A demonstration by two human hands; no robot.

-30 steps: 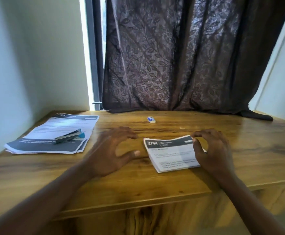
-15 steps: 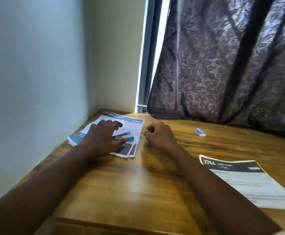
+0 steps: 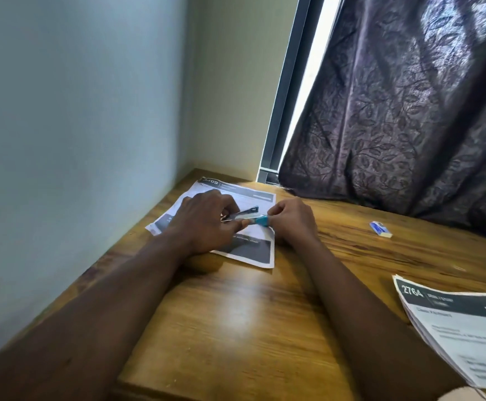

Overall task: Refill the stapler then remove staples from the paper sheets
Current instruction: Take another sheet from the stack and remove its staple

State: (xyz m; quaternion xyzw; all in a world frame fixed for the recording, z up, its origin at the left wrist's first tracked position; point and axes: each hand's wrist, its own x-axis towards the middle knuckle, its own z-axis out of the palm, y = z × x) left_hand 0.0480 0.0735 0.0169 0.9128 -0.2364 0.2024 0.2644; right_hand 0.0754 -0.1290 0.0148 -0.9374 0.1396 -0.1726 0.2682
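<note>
A slim metal stapler (image 3: 247, 216) with a blue end lies over the left stack of printed sheets (image 3: 253, 250) in the table's far left corner. My left hand (image 3: 204, 224) grips the stapler's body from the left. My right hand (image 3: 292, 219) pinches its blue end from the right, fingers curled. The stapler's top arm looks slightly raised. A second stack of sheets (image 3: 461, 328), headed 2764, lies at the near right. A small blue and white staple box (image 3: 381, 228) rests near the curtain.
The wooden table (image 3: 250, 328) meets a pale wall (image 3: 77, 140) on the left. A dark patterned curtain (image 3: 409, 111) hangs over the table's far edge beside a window frame (image 3: 282, 96).
Both hands left the 2764 stack and reached to the left stack. My left hand took hold of the stapler, and my right hand closed on its blue end. The view turned left.
</note>
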